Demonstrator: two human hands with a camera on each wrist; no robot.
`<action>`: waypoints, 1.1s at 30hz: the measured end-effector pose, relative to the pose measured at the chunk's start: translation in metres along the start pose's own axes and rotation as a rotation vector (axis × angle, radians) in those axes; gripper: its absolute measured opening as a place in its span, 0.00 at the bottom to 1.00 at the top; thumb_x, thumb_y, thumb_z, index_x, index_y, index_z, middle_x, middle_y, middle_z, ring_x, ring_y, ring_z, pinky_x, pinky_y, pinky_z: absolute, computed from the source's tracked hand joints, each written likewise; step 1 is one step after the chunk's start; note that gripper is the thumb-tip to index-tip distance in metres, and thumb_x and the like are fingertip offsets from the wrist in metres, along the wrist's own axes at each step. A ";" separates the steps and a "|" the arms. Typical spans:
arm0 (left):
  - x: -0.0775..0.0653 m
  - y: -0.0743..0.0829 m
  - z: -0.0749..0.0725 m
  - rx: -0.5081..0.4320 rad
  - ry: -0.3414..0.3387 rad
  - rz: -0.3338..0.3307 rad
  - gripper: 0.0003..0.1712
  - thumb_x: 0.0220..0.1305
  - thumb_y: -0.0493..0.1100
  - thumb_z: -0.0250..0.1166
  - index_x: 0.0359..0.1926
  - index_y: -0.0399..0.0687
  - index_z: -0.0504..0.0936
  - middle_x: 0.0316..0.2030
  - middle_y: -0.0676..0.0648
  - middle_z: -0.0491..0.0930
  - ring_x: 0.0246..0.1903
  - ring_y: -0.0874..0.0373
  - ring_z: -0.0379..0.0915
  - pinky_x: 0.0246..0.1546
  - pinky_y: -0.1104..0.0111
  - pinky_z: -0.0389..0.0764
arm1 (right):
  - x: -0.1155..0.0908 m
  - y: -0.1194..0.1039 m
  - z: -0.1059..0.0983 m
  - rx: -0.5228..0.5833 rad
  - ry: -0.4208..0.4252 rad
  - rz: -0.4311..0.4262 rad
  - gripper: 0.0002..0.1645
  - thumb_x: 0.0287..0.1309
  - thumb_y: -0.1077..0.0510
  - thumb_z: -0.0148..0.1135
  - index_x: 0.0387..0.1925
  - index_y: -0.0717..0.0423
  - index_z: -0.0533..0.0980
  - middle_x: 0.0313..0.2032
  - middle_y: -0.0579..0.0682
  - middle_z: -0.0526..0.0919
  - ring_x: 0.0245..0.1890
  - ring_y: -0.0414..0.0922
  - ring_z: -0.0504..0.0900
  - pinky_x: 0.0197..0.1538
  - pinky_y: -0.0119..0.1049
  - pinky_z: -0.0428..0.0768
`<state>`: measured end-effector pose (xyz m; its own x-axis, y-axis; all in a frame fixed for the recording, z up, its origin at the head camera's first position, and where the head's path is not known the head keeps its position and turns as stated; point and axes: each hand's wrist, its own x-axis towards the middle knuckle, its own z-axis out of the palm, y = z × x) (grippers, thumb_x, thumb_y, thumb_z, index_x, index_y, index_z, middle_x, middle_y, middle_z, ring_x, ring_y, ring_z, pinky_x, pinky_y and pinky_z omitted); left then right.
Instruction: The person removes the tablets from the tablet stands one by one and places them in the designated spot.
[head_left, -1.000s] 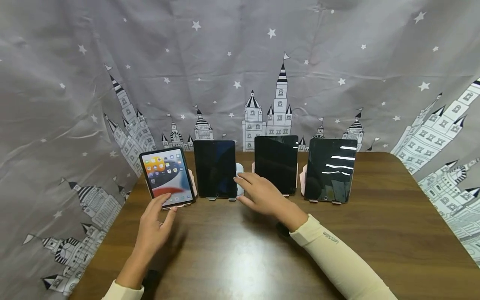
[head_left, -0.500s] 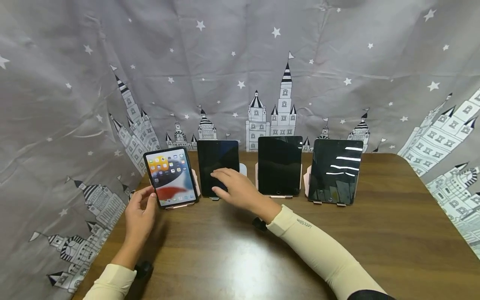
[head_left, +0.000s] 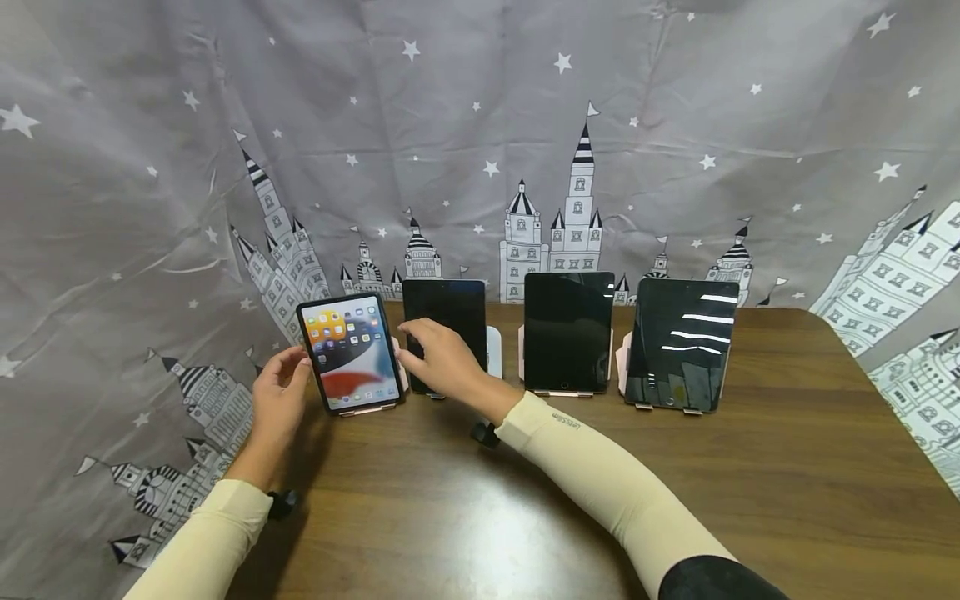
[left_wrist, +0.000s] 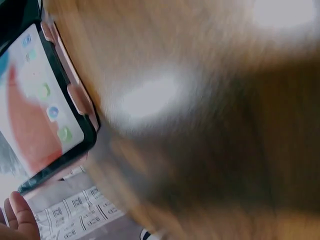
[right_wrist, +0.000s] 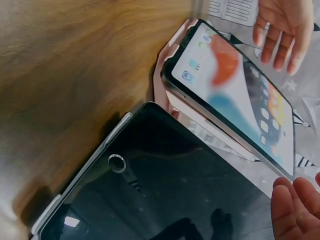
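Observation:
A tablet with a lit home screen (head_left: 352, 350) leans on a pink stand (left_wrist: 79, 98) at the far left. Beside its left edge is my left hand (head_left: 277, 404); the right wrist view shows those fingers (right_wrist: 284, 47) extended and a little apart from the tablet. My right hand (head_left: 444, 362) is by its right edge, in front of a dark tablet (head_left: 453, 304) that it partly covers. Only loosely bent fingertips of this hand (right_wrist: 295, 210) show in the right wrist view, close to the lit tablet's top corner; contact there is unclear.
Two more dark tablets, one in the middle (head_left: 567, 333) and one to the right (head_left: 678, 346), stand propped in the same row. They are on a brown wooden table (head_left: 787, 467). A grey curtain with castles and stars (head_left: 450, 108) hangs behind.
My left hand has moved from in front of the lit tablet's lower edge to its left side. The right hand has travelled left, past the second tablet, to the lit tablet's right edge.

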<state>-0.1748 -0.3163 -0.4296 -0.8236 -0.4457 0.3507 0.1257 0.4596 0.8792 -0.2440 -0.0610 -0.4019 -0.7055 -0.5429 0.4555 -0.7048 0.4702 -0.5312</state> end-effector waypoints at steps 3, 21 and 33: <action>0.007 -0.002 -0.001 0.010 -0.001 -0.019 0.18 0.71 0.40 0.60 0.57 0.32 0.77 0.45 0.48 0.79 0.43 0.70 0.71 0.44 0.82 0.72 | 0.006 -0.001 0.006 0.019 0.000 0.036 0.23 0.67 0.53 0.62 0.58 0.60 0.75 0.52 0.52 0.81 0.47 0.45 0.81 0.49 0.35 0.78; 0.040 0.005 -0.001 -0.015 -0.112 -0.212 0.27 0.74 0.47 0.56 0.67 0.36 0.70 0.60 0.38 0.73 0.48 0.66 0.72 0.46 0.75 0.79 | 0.036 0.000 0.027 0.121 0.041 0.221 0.29 0.66 0.51 0.64 0.63 0.60 0.71 0.52 0.52 0.80 0.47 0.42 0.81 0.50 0.33 0.79; 0.044 0.006 0.005 0.016 -0.058 -0.258 0.25 0.75 0.46 0.55 0.67 0.39 0.71 0.60 0.39 0.75 0.49 0.60 0.73 0.52 0.67 0.78 | 0.048 -0.001 0.036 0.134 0.031 0.216 0.26 0.65 0.56 0.65 0.61 0.62 0.73 0.48 0.52 0.81 0.44 0.40 0.82 0.47 0.27 0.78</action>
<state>-0.2125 -0.3295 -0.4106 -0.8574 -0.5055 0.0965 -0.1010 0.3491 0.9316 -0.2747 -0.1126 -0.4055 -0.8420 -0.4172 0.3419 -0.5229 0.4756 -0.7074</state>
